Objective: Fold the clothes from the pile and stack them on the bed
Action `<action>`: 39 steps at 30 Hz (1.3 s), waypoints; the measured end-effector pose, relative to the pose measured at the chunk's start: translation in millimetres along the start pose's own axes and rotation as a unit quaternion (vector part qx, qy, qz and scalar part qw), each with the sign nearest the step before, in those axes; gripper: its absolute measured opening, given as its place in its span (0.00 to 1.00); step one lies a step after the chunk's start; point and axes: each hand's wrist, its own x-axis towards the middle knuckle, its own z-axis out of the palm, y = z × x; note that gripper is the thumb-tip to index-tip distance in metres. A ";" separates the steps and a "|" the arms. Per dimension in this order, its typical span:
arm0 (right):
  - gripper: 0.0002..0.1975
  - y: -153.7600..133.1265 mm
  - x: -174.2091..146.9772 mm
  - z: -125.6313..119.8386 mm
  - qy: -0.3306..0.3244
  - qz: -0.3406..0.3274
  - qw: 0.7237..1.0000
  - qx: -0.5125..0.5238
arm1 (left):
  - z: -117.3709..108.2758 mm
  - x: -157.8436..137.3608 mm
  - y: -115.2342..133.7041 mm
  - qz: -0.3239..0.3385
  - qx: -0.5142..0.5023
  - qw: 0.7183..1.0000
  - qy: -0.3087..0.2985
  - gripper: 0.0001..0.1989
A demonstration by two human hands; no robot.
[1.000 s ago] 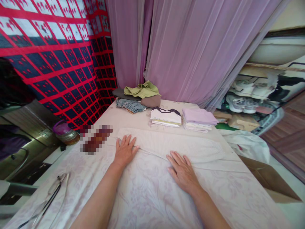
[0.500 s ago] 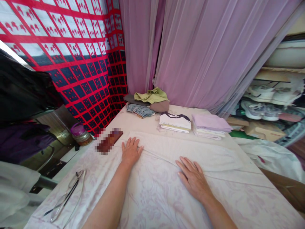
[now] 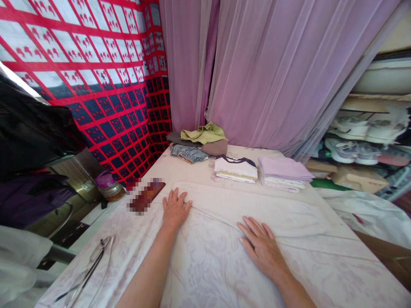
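Note:
A long white ribbed garment lies folded flat across the cloth-covered surface. My left hand rests palm down at the garment's left end, its fingers spread. Farther right, my right hand lies flat along the garment's near edge, fingers stretched out and slightly apart. Neither hand grips anything. Behind the garment sit a folded white top with a dark neckline and a stack of folded clothes with a lilac piece on top.
At the back is a pile of clothes with a green piece and a denim piece. A blurred-out dark red flat object lies left of my left hand. Glasses lie at the near left. Shoes stand on a rack at right.
The whole view has shifted slightly, with things sitting a little lower in the picture. Both hands stay at nearly the same places on the garment.

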 end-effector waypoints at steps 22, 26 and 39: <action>0.26 100.7 65.2 -41.5 -0.107 0.208 0.972 -0.016 | 9.4 52.2 46.7 0.086 0.101 0.986 -0.106 0.34; 0.28 115.6 56.5 -41.7 -0.147 0.213 0.966 -0.013 | 7.2 49.1 48.2 0.081 0.145 0.980 -0.108 0.35; 0.31 137.6 40.6 -47.8 -0.150 0.287 0.942 -0.084 | 19.4 53.7 15.9 0.132 0.141 0.980 -0.049 0.40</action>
